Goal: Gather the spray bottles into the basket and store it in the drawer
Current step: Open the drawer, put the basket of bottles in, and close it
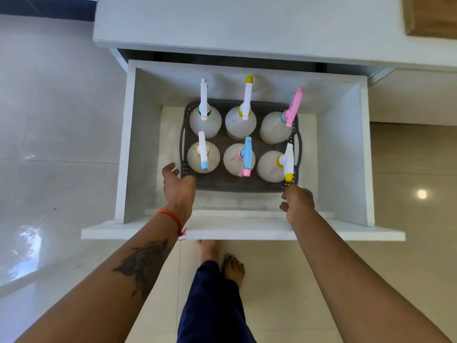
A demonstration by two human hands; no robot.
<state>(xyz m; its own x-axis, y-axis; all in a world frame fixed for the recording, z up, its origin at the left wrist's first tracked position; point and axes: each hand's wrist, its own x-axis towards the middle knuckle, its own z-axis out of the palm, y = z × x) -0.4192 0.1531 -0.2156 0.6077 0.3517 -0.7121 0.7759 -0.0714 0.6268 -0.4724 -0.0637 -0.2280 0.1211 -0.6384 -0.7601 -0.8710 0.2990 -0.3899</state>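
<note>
Down inside the pulled-out white drawer (356,154) sits a dark grey perforated plastic basket (237,185) with a loop handle at each end, resting on the drawer floor with bare floor showing on every side of it. Six translucent white spray bottles stand upright in it, in two rows of three. At the back: one with a white trigger head and green collar (204,120), one with a white head and yellow nozzle tip (241,122), and one with a pink head (277,128) that leans out over the basket's right rim. At the front: one with a white head and blue tip (203,157), one with a blue head and pink tip (238,159), and one with a white head and yellow tip (272,165).

The person stands at the drawer front, both bare arms reaching over it. The left hand (178,186) is spread loosely, fingers apart, holding nothing, just at the basket's near left corner; whether it touches the rim I cannot tell. An orange thread band (171,217) circles that wrist, and a dark tattoo (146,263) marks the forearm. The right hand (298,201) is curled half closed at the basket's near right corner, fingertips close under the yellow tip, gripping nothing I can make out. Below, bare feet rest on pale glossy floor tiles (49,144).
</note>
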